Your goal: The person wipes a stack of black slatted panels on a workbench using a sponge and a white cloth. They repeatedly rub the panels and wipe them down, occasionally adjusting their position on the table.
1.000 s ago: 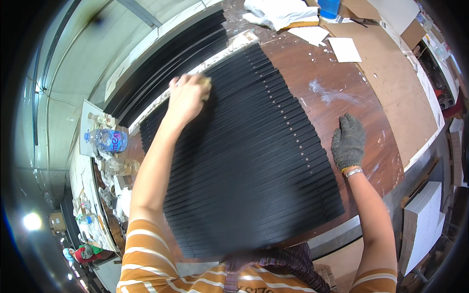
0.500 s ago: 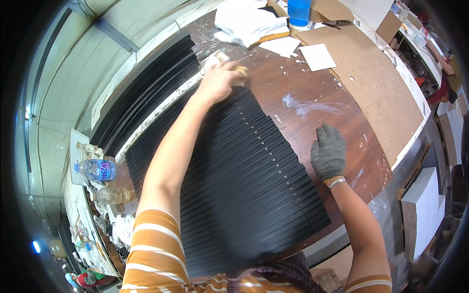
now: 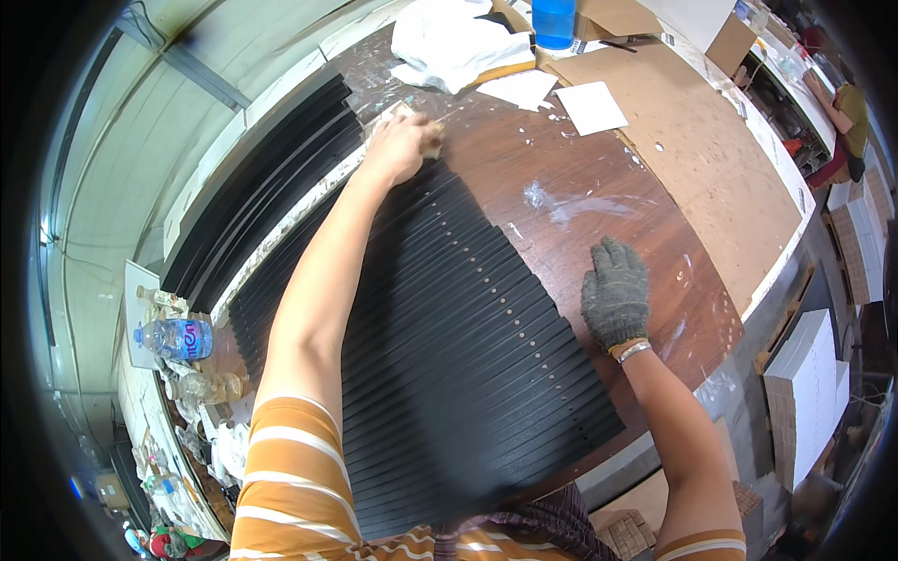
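Note:
Long black strips [image 3: 440,346] lie side by side in a wide row across the brown tabletop [image 3: 524,168], with a line of small round marks near their right ends. At the far end of that row is my bare left hand [image 3: 398,150], its fingers closed round a small tan sponge [image 3: 432,140], which is partly hidden and blurred. My right hand [image 3: 615,294], in a dark grey glove, rests flat on the wood just right of the strips, fingers stretched out and holding nothing.
More black strips [image 3: 271,178] are stacked at the far left beyond a white-smeared bar. Plastic bottles [image 3: 176,338] stand at the left edge. A white bag [image 3: 454,42], blue container [image 3: 554,23], white card [image 3: 591,107] and brown board [image 3: 692,140] lie at the back. Another person [image 3: 849,117] is at far right.
The whole view has shifted slightly. My left hand stays at the far end of the strips with the sponge, and my right hand still lies flat on the wood.

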Available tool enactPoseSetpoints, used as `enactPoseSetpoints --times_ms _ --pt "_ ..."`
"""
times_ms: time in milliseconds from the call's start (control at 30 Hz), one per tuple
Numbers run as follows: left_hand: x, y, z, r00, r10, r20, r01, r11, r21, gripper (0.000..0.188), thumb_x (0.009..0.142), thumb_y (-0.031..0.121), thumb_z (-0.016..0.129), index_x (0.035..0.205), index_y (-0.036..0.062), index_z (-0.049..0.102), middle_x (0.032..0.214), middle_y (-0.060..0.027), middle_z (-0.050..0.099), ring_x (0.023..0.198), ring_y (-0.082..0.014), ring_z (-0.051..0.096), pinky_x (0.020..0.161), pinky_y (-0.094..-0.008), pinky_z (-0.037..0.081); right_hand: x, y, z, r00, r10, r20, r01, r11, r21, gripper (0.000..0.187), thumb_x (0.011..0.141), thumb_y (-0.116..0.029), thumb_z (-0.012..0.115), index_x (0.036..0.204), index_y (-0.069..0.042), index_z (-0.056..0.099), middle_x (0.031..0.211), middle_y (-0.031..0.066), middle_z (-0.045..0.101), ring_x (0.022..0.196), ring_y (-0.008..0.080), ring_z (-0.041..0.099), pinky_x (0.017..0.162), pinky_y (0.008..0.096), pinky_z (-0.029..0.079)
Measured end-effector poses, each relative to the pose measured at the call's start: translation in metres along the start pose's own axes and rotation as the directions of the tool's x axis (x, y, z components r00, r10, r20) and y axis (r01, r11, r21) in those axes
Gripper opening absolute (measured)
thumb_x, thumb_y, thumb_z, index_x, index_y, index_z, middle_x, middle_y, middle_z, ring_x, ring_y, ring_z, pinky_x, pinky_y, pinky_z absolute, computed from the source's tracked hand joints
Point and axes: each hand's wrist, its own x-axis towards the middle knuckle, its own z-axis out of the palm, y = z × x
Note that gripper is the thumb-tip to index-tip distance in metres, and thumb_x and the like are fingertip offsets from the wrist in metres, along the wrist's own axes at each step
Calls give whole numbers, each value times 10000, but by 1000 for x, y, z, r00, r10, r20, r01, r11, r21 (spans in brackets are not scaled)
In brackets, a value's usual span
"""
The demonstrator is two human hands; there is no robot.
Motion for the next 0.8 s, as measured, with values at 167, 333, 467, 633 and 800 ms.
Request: enactPoseSetpoints --times_ms 167,333,467,633,800 --pt "-4 -15 -5 950 -312 15 302 931 207 306 877 126 664 1163 172 766 1273 -91 684 1256 -310 578 1030 -465 474 1 -1 1 999 24 -24 -24 1000 20 413 915 -206 566 1271 -9 639 1395 194 591 1308 374 516 1135 500 369" --pt "3 -19 4 988 -120 -101 105 984 -145 302 882 102 639 1152 160 762 1313 -111 674 1223 -337 604 1013 -429 494 1 0 0 1000 15 -15 -15 1000 -12 415 915 -199 565 1282 -17 635 1397 197 593 1295 386 524 1131 500 378" --pt "6 -19 6 953 -303 20 289 927 240 245 882 110 638 1073 158 783 1202 -103 699 1180 -350 609 1003 -435 506 1 0 0 1000 22 -3 -22 1000 20 411 913 -198 570 1278 -20 635 1393 197 595 1293 384 524 1127 500 382" --pt "10 -13 3 999 -24 -49 16 989 -146 339 907 78 595 1197 171 744 1396 -111 610 1316 -354 536 1093 -422 464 2 -1 -2 1000 30 8 -30 1000 2 413 914 -202 571 1278 -19 633 1390 198 594 1299 380 521 1130 500 377" --pt "14 -14 7 967 -236 99 231 971 59 326 915 100 594 1194 171 747 1374 -99 631 1300 -346 553 1092 -412 463 1 -2 -5 999 30 16 -30 1000 7 415 918 -209 564 1282 -20 630 1397 197 586 1309 377 509 1134 497 370"
